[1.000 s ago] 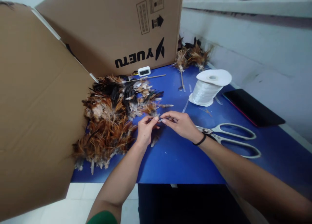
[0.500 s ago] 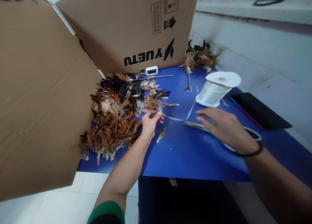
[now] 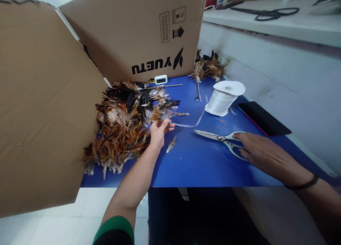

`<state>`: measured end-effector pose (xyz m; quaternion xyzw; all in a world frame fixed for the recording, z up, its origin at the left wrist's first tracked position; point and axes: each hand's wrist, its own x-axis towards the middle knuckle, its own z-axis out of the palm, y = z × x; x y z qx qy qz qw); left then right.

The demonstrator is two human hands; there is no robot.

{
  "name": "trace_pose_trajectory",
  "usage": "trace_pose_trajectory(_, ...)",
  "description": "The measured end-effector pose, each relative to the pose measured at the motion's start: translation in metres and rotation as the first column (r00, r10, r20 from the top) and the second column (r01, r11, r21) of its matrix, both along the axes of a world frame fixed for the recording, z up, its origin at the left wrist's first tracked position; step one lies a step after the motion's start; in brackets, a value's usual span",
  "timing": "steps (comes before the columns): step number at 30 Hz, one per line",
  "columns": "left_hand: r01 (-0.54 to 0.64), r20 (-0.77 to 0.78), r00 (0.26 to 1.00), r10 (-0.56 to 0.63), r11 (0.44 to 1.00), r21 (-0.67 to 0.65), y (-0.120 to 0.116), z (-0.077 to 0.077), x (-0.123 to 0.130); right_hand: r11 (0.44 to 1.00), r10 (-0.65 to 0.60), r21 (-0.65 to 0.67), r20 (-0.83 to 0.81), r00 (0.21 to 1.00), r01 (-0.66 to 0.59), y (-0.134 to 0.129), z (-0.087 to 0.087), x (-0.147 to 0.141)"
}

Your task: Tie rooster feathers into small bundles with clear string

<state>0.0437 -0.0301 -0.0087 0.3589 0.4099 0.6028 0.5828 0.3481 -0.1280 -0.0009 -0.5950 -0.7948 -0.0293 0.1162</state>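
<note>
My left hand [image 3: 159,131] pinches the end of a thin white ribbon [image 3: 188,125] beside the feather pile. The ribbon runs slack across the blue table to a white spool [image 3: 220,102] that stands upright. My right hand [image 3: 262,153] has its fingers at the handles of a pair of scissors [image 3: 220,137], whose blades point left towards the ribbon and look nearly closed. Brown and black feathers [image 3: 122,131] lie in a wide heap left of my left hand. One small loose feather [image 3: 171,144] rests just right of my left wrist.
Cardboard panels [image 3: 128,31] stand behind and left of the feathers. A small white digital timer [image 3: 161,80] sits at the back. A black phone [image 3: 263,117] lies right of the spool, and more feathers [image 3: 209,68] lie at the back. Dark scissors [image 3: 269,14] rest on the ledge.
My right hand has moved right, from over the scissors to their handles, and its fingers have closed there. My left hand keeps its pinch on the ribbon. The view has shifted slightly.
</note>
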Motion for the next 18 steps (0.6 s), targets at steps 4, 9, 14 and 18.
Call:
trace_pose_trajectory(4, 0.011, 0.018, 1.0, -0.011, 1.0, -0.014, 0.001, 0.0, -0.001, 0.978, -0.009, -0.207, -0.171, 0.985, -0.027, -0.01, 0.009, 0.004)
trace_pose_trajectory(9, 0.022, 0.062, 0.998, -0.02, 1.0, -0.023, 0.002, 0.0, -0.001, 0.92, -0.273, -0.392, -0.603, 0.75, 0.019, -0.035, 0.011, -0.008)
trace_pose_trajectory(14, 0.005, 0.076, 0.997, -0.004, 1.0, -0.02, 0.001, 0.001, -0.001, 0.753, -0.451, -0.595, -0.777, 0.439, -0.28, -0.045, 0.023, -0.055)
trace_pose_trajectory(18, -0.037, 0.093, 0.995, 0.041, 0.998, -0.044, 0.003, -0.001, -0.001, 0.627, -0.577, -0.691, -0.722, 0.382, -0.359, -0.042, 0.027, -0.091)
